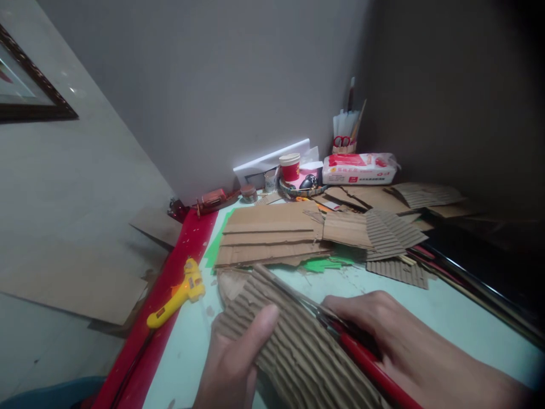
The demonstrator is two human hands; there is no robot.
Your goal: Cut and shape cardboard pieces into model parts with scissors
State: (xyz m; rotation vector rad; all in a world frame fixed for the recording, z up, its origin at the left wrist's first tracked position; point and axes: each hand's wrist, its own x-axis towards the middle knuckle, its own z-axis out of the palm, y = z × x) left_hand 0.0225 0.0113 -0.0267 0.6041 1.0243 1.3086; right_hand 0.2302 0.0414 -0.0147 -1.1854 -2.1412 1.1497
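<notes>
My left hand grips a piece of corrugated cardboard by its left edge, thumb on top of the exposed ridges. My right hand is closed around red-handled scissors. Their blades point up and left along the right edge of the cardboard. How far apart the blades are is hard to make out. Beneath the far end of the piece, a rounded brown shape shows in part.
Left of the hands lies a yellow hot glue gun on the red table edge. Cardboard sheets and ridged scraps spread beyond. At the back stand a red paper cup, a tissue pack and a holder. A black glossy object lies right.
</notes>
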